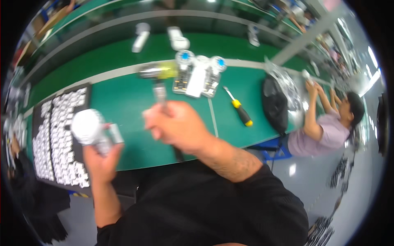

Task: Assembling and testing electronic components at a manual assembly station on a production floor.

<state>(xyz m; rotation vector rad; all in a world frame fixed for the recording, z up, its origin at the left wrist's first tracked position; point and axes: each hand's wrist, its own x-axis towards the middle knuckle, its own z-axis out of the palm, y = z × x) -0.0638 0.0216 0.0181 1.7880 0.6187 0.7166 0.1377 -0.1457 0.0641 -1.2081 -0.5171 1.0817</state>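
Observation:
My left hand [101, 165] is closed around a white handheld device with a round head [87, 126], held over the table's left part. A small white oblong piece [116, 133] shows beside its fingers; I cannot tell whether it is part of the device. In front of me my right hand [178, 126] grips a hammer [159, 80] by its dark handle. The hammer's head is metal with a yellow-green face, and it is raised apart from the device. Both hands are somewhat blurred. Beyond the hammer lie opened white device housings [180, 80], two with blue round centres.
A dark tray [87, 95] of many small white parts lies at left. To the right are a yellow-and-black screwdriver [241, 111], a black bag [274, 102] and clear plastic [290, 92]. White devices [179, 40] lie on the green strip beyond. A co-worker [322, 127] sits at right.

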